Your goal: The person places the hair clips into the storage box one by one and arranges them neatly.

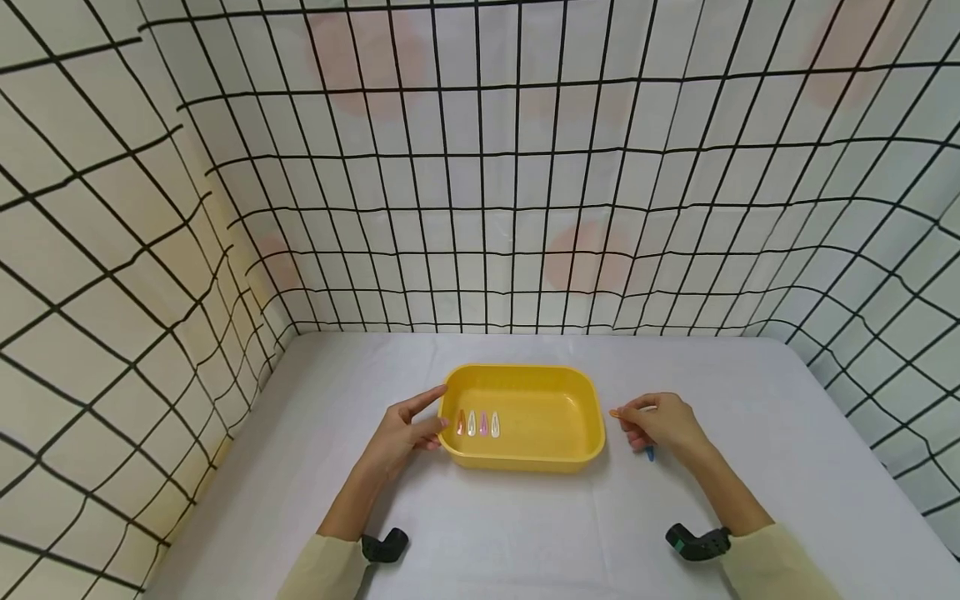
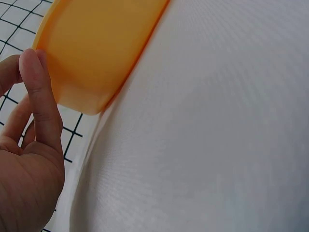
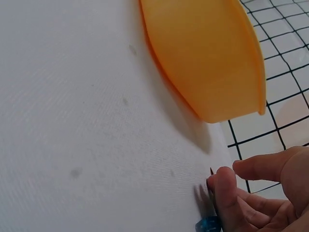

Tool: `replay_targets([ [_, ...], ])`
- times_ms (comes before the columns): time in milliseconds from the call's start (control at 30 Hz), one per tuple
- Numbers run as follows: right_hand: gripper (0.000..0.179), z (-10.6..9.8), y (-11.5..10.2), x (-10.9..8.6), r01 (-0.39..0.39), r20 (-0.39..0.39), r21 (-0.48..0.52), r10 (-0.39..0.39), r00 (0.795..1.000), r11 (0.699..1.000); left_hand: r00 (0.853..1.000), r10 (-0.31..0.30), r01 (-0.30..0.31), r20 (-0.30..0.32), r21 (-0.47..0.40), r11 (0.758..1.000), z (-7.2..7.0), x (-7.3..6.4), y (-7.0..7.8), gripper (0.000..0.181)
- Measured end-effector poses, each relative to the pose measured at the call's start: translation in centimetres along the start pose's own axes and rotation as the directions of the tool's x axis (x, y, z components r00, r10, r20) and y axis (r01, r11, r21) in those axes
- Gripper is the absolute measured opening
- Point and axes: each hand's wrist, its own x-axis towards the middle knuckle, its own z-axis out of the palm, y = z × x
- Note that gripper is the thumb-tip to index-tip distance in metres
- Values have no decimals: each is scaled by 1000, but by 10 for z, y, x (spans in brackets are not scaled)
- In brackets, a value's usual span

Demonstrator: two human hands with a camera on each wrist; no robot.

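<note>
**Hair clips: small, light, slick, and one is under my right fingers**

Hair clips are what I am handling. Four of them [image 1: 477, 424] lie side by side in the left end of the yellow tray [image 1: 570, 454], and a blue clip [image 1: 649, 453] sits on the desk [image 1: 525, 533] just right of the tray, under my right hand [image 1: 663, 425]. That hand's grip is narrow, fingers curled down on the blue clip; the right wrist view shows a fingertip [image 3: 223, 191] on it with the blue end [image 3: 208, 224] poking out. I judge these clips thin, stiff, springy and slippery, weighing next to nothing. A pinch across the flat faces near the wide end should hold one; lying flat on cloth, it may need a nail under its edge first.

My left hand [image 1: 405, 433] rests against the tray's left wall, thumb and forefinger loosely spread, holding nothing. The tray looks like light plastic that would slide if nudged.

Room is generous: bare desk lies in front of the tray and to both sides. Grid-patterned cloth walls [image 1: 480, 208] stand behind and to both sides, well apart from the tray.
</note>
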Motion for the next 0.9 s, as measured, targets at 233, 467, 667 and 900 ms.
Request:
replay_targets([
  [233,30,5,3,3,22,-10,-19,-22,1000,1000,1000,-8,8,5,5,1000,1,3,-2,64],
  [467,24,8,3,2,58,-24,-124,-62,998,991,1000,0,0,3,10,1000,2,2,-4,63],
  [667,20,11,3,3,80,-50,-154,-89,995,985,1000,-6,6,-4,5,1000,2,3,-4,63],
  [900,34,11,2,4,82,-59,-177,-93,994,981,1000,-4,4,-13,4,1000,0,3,-3,63],
])
